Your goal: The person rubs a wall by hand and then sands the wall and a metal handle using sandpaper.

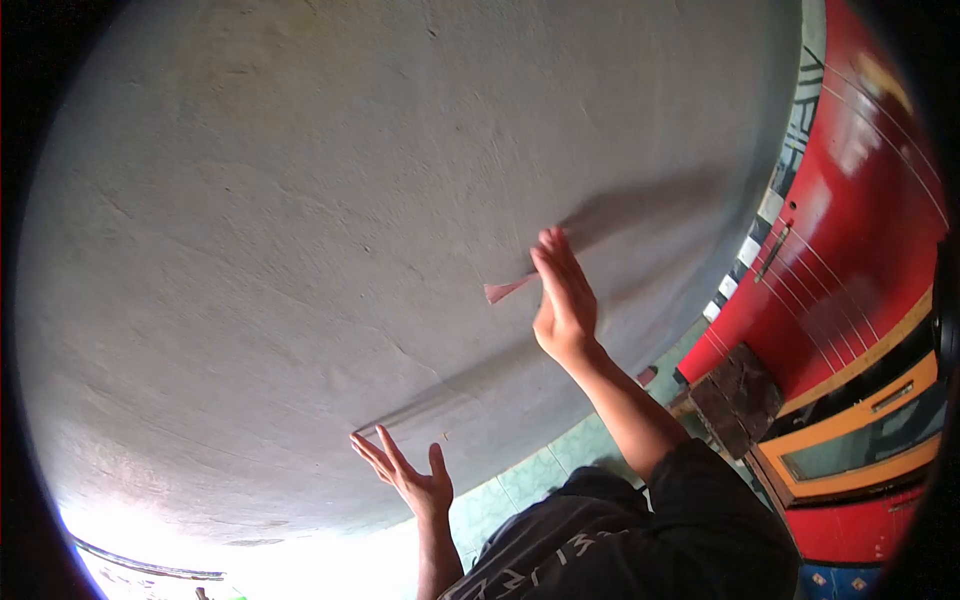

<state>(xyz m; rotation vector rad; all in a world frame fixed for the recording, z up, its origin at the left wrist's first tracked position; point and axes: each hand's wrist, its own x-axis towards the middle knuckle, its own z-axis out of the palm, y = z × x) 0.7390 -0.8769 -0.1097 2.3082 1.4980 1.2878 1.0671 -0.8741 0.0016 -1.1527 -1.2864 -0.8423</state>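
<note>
A grey plastered wall (300, 220) with fine scratches and small pits fills most of the view. My right hand (568, 305) lies against it, fingers together, pressing on a piece of reddish sandpaper (508, 290). One curled corner of the sheet sticks out to the left of the fingers; the rest is hidden behind the hand. Lower and to the left, my left hand (412, 478) has its fingers spread and holds nothing. Its fingertips are right at the wall surface, where its long shadow begins.
A glossy red cabinet (840, 260) stands along the right, beside a black-and-white checkered strip (748, 250). Below it are a dark wooden block (738, 400) and an orange-framed glass door (860, 445). Pale green floor tiles (530, 480) show under the wall, with bright light at lower left.
</note>
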